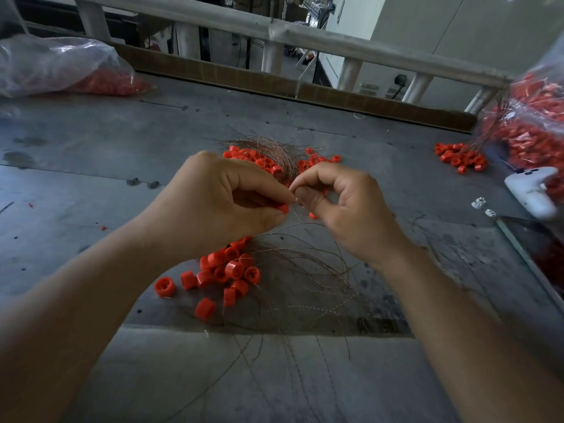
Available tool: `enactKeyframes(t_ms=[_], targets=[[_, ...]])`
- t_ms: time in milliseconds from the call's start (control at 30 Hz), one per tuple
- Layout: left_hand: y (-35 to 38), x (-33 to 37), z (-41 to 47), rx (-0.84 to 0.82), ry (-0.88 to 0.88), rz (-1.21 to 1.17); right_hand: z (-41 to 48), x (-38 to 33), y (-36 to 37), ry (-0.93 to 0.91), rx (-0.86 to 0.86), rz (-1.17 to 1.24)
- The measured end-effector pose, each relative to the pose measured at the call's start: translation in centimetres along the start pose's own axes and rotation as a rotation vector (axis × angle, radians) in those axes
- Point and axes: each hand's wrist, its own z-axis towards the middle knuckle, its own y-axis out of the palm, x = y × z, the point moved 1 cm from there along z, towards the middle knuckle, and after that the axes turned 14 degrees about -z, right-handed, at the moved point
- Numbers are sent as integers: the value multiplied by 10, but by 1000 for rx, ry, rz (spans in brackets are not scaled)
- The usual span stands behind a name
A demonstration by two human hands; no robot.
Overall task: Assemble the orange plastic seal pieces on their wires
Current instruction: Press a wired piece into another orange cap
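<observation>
Over the seal pile (225, 273)
Left hand (219, 196) grips a seal (283, 208), right hand (345, 203) pinches wire (297, 212); bare table (91, 178) left of pile.

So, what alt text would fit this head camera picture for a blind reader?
Two bare hands meet over a grey table: the left hand pinches a small orange seal piece while the right hand pinches a thin wire beside it. More orange pieces and loose wires lie below the hands.
</observation>
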Motion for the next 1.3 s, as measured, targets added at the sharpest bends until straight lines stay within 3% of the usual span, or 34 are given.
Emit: enactKeyframes(t_ms=[167, 267, 567, 700, 867, 1300], targets=[[1, -1, 0, -8, -18, -17, -1, -1, 6, -9, 63, -84], [-1, 0, 0, -1, -24, -54, 0, 1, 1, -9, 186, -144], [-1, -6, 1, 29, -44, -62, 7, 12, -35, 217, 364, 951], [-1, -8, 2, 70, -31, -27, 7, 16, -49, 249, 468, 1128], [-6, -12, 4, 143, -26, 5, 7, 22, -57, 272, 560, 1144], [15, -4, 28, 12, 80, 327, 7, 12, -35, 291, 282, 1173]])
